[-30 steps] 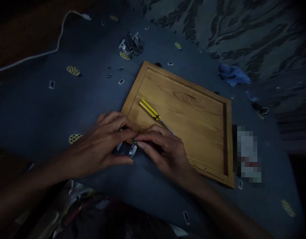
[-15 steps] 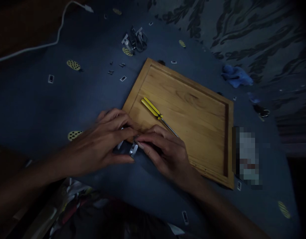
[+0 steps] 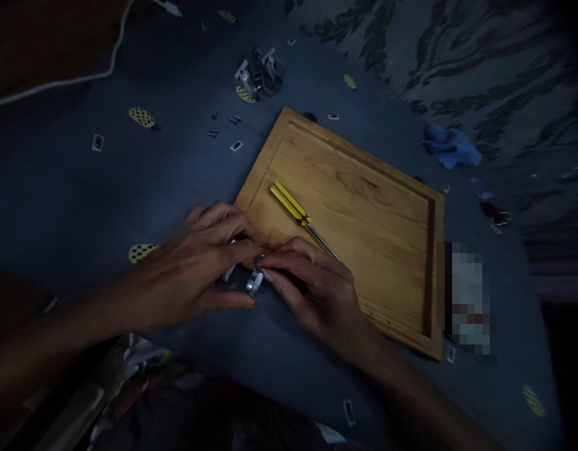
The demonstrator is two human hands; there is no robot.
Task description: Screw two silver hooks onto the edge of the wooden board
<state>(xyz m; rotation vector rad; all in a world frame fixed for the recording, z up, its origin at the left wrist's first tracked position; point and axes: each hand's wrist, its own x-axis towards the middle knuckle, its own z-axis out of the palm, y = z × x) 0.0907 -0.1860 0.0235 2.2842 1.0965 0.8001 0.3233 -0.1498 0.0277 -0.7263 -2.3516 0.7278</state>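
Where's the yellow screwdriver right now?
In the head view, the yellow screwdriver lies on the left part of the wooden panel, its shaft running toward the right hand.

Left hand curled, thumb below fingers; right hand pinched, thumb to index; forearms cross tabletop's near edge.

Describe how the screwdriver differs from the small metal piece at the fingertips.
The screwdriver has a yellow handle; the metal piece is silvery. The screwdriver lies on the wooden panel; the metal piece is held by the left hand and right hand. The screwdriver looks longer than the metal piece's visible part. Both show metal.
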